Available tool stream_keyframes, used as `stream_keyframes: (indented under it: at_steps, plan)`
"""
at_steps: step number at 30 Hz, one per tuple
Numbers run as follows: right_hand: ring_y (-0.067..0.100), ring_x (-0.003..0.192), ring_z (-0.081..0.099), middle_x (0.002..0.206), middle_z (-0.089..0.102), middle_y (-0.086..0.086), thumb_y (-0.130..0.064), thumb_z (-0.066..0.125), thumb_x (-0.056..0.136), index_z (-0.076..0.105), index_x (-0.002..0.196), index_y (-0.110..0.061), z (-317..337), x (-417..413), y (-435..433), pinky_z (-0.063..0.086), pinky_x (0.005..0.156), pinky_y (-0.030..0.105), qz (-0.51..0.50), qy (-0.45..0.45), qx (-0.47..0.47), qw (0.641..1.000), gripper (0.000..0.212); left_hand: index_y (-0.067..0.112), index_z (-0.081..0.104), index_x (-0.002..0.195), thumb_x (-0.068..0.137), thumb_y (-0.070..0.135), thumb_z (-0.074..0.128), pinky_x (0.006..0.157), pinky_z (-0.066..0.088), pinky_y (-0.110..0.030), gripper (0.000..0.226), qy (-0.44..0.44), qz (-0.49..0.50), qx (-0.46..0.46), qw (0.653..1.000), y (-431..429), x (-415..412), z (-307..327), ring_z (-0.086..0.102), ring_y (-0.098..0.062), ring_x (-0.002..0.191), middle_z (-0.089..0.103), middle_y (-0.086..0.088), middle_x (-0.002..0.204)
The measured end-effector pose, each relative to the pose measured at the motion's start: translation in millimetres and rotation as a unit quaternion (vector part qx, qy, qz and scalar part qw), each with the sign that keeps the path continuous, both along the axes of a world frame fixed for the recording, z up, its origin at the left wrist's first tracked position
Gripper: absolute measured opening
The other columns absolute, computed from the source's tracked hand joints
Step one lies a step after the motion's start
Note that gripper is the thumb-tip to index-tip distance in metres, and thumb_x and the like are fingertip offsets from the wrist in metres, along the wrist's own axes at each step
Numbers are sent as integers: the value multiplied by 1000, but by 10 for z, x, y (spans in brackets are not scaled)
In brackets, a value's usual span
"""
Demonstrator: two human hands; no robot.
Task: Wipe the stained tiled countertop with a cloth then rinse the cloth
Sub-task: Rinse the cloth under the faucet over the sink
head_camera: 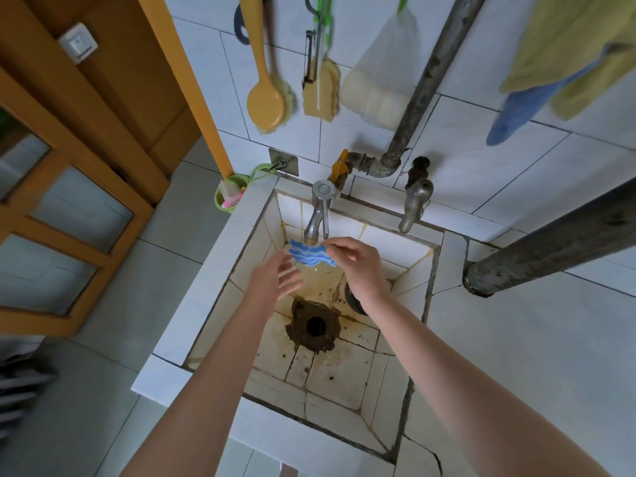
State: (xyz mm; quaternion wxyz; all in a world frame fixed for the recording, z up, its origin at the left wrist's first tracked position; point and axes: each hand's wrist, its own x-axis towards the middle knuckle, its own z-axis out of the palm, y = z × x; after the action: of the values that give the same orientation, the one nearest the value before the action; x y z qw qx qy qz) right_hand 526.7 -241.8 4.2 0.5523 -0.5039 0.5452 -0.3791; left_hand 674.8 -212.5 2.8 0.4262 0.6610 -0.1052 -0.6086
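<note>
Over the tiled sink (220, 270), the right hand (358, 266) pinched the cloth (311, 254) under the tap (318, 215); it stretched leftward toward the open left hand (278, 280).

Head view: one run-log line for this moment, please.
phase: rinse | cloth: under tap | right hand: pinching cloth | left hand: open, beside

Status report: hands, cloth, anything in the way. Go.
Right hand pinching blue-and-white cloth under tap. Left hand open, empty, beside cloth. Water flow: cannot tell. Sink clear below.
</note>
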Motion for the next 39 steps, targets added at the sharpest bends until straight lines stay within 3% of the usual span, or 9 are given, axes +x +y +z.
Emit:
stream_keyframes:
  at_steps: [7, 11, 15, 18, 20, 23, 30, 35, 39]
  plan:
    - [4, 93, 66, 101, 71, -9, -15, 62, 89, 71, 100, -24, -111, 97, 220, 53, 89, 28, 81, 57, -23, 995, 17, -4, 59, 110, 88, 17, 58, 72, 58, -31, 30, 109, 30, -28, 993, -24, 35, 94, 68, -29, 90, 67, -19, 104]
    - [1, 98, 64, 106, 71, -10, -19, 64, 88, 70, 105, -24, -112, 56, 248, 51, 92, 25, 125, 62, -15, 990, 19, 1, 59, 115, 81, 4, 64, 63, 57, -21, 34, 45, 36, -31, 998, 4, 5, 31, 70, -23, 87, 68, -16, 104]
    - [4, 101, 63, 110, 69, -6, -23, 60, 91, 66, 113, -15, -76, -49, 118, 46, 94, 23, 62, 25, 21, 998, 24, 6, 61, 114, 84, 7, 63, 59, 55, -17, 31, -4, 5, -36, 999, -6, 43, -38, 68, -17, 83, 69, -10, 98]
    - [10, 118, 50, 131, 55, -2, -33, 55, 93, 50, 133, -15, -108, -55, -55, 39, 103, 31, 54, 38, 119, 991, 44, 10, 61, 112, 87, 9, 60, 61, 55, -18, 25, 0, -56, -56, 997, -31, 35, -22, 69, -11, 77, 70, -3, 90]
    - [19, 122, 50, 132, 54, 3, -38, 51, 94, 46, 134, -12, -147, -8, -133, 40, 106, 41, 76, 25, 217, 973, 48, 11, 61, 111, 88, 9, 57, 62, 55, -18, 23, 11, -84, -73, 994, -59, 8, 1, 70, -8, 76, 70, -3, 92]
    - [26, 110, 59, 119, 62, 13, -28, 53, 94, 52, 122, -2, -129, 38, -186, 47, 99, 41, 61, -64, 291, 953, 38, 15, 62, 108, 90, 10, 55, 66, 55, -20, 20, 0, -118, -85, 989, -78, -4, -1, 69, -8, 79, 70, 0, 93]
    - [20, 95, 63, 101, 65, 7, -8, 64, 87, 63, 98, -5, -90, -29, -187, 57, 68, 20, 6, -59, 207, 977, 12, 14, 62, 112, 93, 20, 51, 77, 51, -29, 23, -12, -102, -64, 993, 19, 123, -132, 65, -16, 87, 69, -2, 95]
    - [15, 91, 63, 96, 65, 2, -9, 62, 88, 63, 95, -8, -132, -28, -131, 57, 66, 19, 1, -53, 184, 982, 6, 16, 63, 106, 94, 24, 49, 71, 48, -27, 20, -24, -95, -60, 993, 19, 81, -90, 64, -15, 84, 68, 1, 93]
    - [16, 89, 64, 99, 66, 6, -8, 62, 88, 63, 95, -8, -194, -102, -58, 58, 68, 21, 3, -55, 190, 980, 6, 22, 64, 105, 92, 27, 53, 84, 50, -33, 17, -37, -139, -60, 988, 78, 33, -109, 65, -17, 93, 70, -1, 98]
